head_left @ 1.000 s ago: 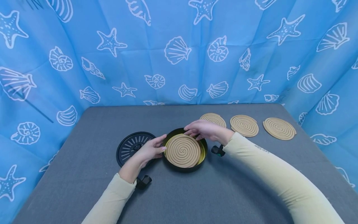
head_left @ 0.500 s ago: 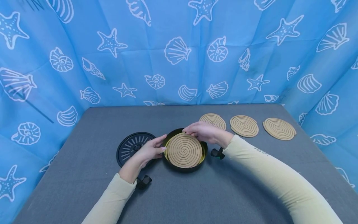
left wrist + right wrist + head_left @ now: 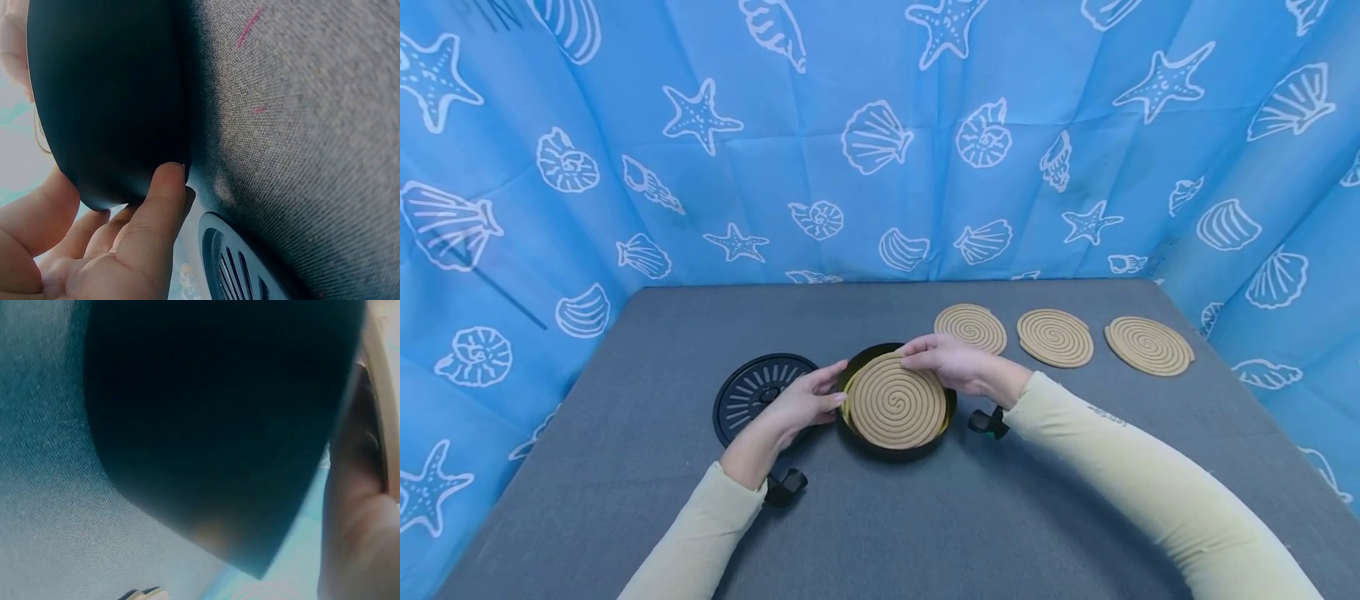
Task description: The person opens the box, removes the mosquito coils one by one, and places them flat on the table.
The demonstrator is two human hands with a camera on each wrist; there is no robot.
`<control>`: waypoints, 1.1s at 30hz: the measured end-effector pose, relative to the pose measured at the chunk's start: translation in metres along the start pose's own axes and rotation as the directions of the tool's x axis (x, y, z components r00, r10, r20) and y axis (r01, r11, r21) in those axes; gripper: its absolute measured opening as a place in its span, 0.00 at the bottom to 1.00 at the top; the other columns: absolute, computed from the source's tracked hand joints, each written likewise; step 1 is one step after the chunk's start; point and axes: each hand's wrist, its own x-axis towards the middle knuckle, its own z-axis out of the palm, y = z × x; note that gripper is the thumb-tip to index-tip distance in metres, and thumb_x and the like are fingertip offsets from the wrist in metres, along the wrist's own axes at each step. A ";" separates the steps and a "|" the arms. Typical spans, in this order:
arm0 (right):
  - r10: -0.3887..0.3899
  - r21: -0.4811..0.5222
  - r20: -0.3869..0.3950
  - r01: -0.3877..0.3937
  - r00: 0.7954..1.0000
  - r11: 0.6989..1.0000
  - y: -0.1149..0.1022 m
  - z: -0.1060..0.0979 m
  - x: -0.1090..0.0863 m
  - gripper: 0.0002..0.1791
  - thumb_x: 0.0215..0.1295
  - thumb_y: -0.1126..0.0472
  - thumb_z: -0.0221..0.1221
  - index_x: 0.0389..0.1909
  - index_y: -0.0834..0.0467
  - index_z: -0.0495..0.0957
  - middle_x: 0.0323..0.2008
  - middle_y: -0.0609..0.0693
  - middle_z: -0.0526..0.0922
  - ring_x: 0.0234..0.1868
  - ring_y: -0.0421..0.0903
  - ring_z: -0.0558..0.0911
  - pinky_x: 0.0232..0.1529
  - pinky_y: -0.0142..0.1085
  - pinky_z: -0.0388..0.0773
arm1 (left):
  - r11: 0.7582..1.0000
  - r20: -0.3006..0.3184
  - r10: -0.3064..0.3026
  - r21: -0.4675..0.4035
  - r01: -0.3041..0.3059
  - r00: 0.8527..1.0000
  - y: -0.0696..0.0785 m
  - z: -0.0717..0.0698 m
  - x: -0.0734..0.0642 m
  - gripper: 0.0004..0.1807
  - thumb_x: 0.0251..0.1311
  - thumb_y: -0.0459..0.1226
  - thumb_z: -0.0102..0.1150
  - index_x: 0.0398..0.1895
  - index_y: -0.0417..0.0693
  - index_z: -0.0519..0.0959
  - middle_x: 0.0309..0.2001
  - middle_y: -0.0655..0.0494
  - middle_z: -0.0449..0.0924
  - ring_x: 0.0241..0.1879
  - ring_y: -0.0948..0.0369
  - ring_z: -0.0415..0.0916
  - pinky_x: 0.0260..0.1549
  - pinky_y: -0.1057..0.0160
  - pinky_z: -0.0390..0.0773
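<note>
In the head view, a tan mosquito coil (image 3: pixel 895 408) leans at a tilt in a round black tin (image 3: pixel 891 454) with a yellow inside. My right hand (image 3: pixel 958 362) pinches the coil at its far right edge, thumb on top. The right wrist view has the coil's raised edge (image 3: pixel 384 400) above the tin's dark wall (image 3: pixel 212 425). My left hand (image 3: pixel 797 408) holds the tin's left side; in the left wrist view its thumb is at the rim and a finger (image 3: pixel 159 206) lies along the outer wall. A slotted black lid (image 3: pixel 745 400) lies left of the tin, partly behind that hand.
Three more mosquito coils lie in a row at the back right: a left one (image 3: pixel 970 325), a middle one (image 3: pixel 1055 337) and a right one (image 3: pixel 1150 345). A grey cloth (image 3: pixel 880 533) covers the table. A blue seashell curtain (image 3: pixel 880 208) hangs behind it.
My right hand has lifted the coil's far edge a little and now pinches it with the thumb over the top. The coil has shifted slightly right. My left hand has stayed on the tin.
</note>
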 end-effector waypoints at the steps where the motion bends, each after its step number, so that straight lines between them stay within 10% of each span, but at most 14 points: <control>1: 0.001 -0.001 -0.010 -0.001 1.000 1.000 -0.001 0.000 -0.001 0.15 0.73 0.68 0.48 0.55 0.72 0.71 0.36 0.48 0.84 0.37 0.39 0.82 0.40 0.32 0.80 | 1.000 0.001 0.001 0.000 -0.001 1.000 0.000 0.000 0.000 0.31 0.72 0.30 0.47 0.76 0.49 0.55 0.75 0.44 0.52 0.71 0.47 0.55 0.62 0.46 0.68; 15: -0.020 0.112 -0.073 0.029 0.997 0.993 -0.012 -0.014 -0.018 0.23 0.74 0.70 0.45 0.65 0.77 0.60 0.36 0.49 0.86 0.36 0.40 0.85 0.40 0.32 0.83 | 1.000 -0.012 -0.007 -0.006 0.007 1.000 0.000 0.001 0.002 0.31 0.71 0.30 0.47 0.76 0.49 0.56 0.74 0.44 0.53 0.70 0.47 0.57 0.61 0.46 0.69; 33: -0.065 0.151 -0.189 0.094 0.980 0.984 -0.016 -0.044 -0.055 0.12 0.71 0.72 0.49 0.42 0.61 0.80 0.36 0.51 0.85 0.36 0.41 0.86 0.41 0.32 0.83 | 1.000 -0.032 -0.011 -0.009 0.011 0.999 0.000 0.004 -0.001 0.31 0.71 0.30 0.48 0.75 0.49 0.56 0.74 0.44 0.54 0.69 0.48 0.58 0.61 0.46 0.69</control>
